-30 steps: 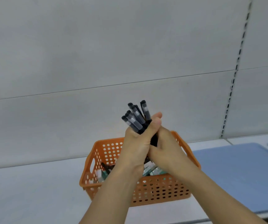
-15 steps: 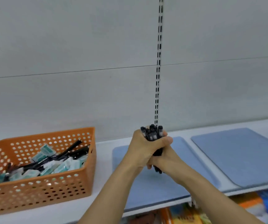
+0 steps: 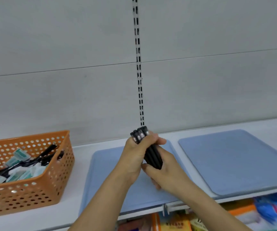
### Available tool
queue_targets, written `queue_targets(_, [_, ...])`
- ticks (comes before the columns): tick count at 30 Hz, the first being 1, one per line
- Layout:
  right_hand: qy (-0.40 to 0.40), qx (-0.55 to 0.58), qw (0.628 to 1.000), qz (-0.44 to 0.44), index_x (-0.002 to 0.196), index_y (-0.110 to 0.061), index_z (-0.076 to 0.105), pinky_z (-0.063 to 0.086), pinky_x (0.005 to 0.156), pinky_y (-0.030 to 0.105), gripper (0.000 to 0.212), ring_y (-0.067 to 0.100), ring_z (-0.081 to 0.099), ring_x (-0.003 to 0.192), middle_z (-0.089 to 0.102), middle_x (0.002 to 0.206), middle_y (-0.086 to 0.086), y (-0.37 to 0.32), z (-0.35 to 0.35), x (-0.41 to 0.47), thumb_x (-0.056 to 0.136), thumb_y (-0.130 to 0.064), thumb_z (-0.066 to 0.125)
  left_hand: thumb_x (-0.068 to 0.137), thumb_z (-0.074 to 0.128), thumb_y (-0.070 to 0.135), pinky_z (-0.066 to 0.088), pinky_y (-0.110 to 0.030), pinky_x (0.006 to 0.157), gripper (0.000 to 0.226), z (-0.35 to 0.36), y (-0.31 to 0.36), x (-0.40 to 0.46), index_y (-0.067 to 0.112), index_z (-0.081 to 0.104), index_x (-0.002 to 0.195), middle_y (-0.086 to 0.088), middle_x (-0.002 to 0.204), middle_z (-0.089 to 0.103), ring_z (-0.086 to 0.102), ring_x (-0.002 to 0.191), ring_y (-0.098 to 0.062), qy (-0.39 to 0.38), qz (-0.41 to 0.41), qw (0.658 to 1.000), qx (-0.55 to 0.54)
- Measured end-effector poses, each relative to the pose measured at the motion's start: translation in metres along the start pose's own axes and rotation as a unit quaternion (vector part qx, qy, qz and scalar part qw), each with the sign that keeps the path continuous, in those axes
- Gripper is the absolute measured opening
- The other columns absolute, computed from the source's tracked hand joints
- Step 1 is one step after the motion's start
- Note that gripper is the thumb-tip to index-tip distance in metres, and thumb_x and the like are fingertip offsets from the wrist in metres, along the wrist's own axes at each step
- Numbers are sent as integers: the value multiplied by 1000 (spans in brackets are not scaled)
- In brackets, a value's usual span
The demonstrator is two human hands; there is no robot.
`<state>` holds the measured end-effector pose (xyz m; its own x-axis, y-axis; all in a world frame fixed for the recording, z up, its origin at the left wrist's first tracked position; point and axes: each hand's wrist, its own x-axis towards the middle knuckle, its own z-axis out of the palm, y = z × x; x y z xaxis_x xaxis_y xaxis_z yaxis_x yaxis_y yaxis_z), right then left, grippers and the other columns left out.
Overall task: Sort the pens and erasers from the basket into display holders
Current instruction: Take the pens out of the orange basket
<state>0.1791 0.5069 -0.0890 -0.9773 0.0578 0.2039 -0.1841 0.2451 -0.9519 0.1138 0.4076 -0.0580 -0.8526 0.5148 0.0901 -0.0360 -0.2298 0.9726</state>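
I saw two bare forearms, no sleeves, and nothing worn on the left hand (image 3: 135, 157) or right hand (image 3: 166, 170).

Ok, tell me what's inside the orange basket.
Inside the orange basket: black pens lying across teal-and-white erasers. The near wall and the pile hide whatever lies beneath.

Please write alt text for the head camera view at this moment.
Both hands, left hand above and right hand below, grip a bundle of black pens upright over a blue mat on a white shelf. An orange basket at the left holds more pens and erasers.
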Motion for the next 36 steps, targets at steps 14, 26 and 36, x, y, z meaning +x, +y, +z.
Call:
queue_targets(14, [127,-503,813,265,99,-12,38,40,64,33,31,32,60,93,58,105,9,53,-130,-16,97,-41,49,103,27,50,-6,-43,119,53,61,-80,16,35,20,154,18,161,12,2,148,-3,-277,73,735,614])
queue_targets(26, [138,-618,714,300,127,-15,43,39,90,36,60,26,40,120,46,129,7,50,-107,-35,95,-64,28,99,42,51,-5,-33,121,59,36,-57,7,33,24,152,12,162,16,5,148,-4,-255,103,737,617])
queue_targets(36, [193,-330,919,-101,113,-29,62,37,89,24,25,7,49,112,58,116,-14,-32,16,8,92,-37,50,95,48,52,38,-12,96,33,-67,40,-94,38,60,122,27,116,61,52,110,10,-46,210,863,457])
